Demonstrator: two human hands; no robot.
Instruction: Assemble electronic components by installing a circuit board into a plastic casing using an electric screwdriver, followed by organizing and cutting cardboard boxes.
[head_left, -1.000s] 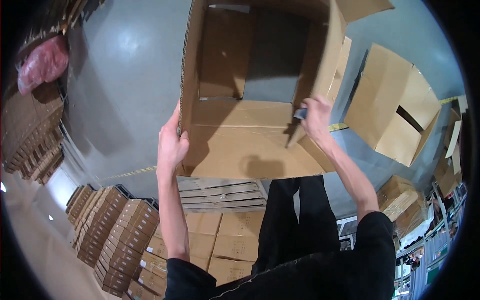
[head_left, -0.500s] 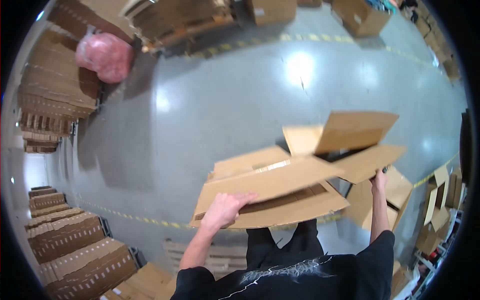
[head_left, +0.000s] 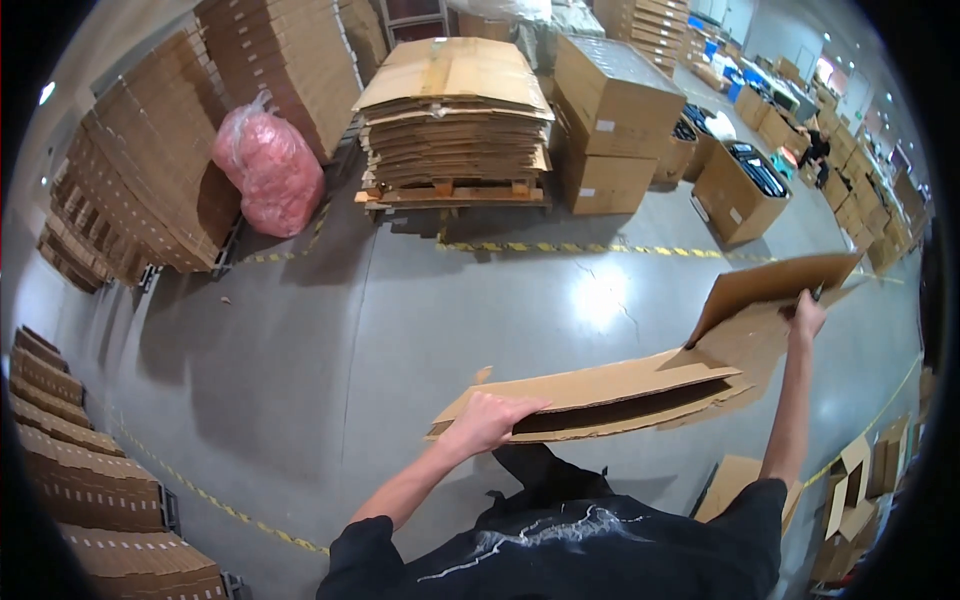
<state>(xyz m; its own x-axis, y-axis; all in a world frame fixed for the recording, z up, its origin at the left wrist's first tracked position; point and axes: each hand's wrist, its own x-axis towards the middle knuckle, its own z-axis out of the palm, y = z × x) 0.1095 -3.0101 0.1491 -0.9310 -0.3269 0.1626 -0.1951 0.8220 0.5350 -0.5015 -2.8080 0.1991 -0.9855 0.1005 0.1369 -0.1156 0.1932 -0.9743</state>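
Note:
A brown cardboard box (head_left: 610,392), partly flattened, is held in front of me above the floor. My left hand (head_left: 490,420) grips its near left edge, the fingers lying over the top panel. A dark gap runs between the upper and lower panels. On the far right my right hand (head_left: 803,315) is closed at the box's raised flap (head_left: 770,290). A small dark object (head_left: 818,292) sticks out of that hand, too small to name. The box's underside is hidden.
A pallet of flattened cartons (head_left: 455,130) stands ahead, beside stacked boxes (head_left: 615,130) and an open carton of dark items (head_left: 745,190). A pink-filled bag (head_left: 270,170) leans against cardboard stacks on the left. Open boxes (head_left: 850,490) stand at right. A person (head_left: 818,155) is far off.
My view has tilted up toward the pallet. The box has flattened more, its panels closer together. My right hand has moved outward and away with its flap; the left keeps its edge.

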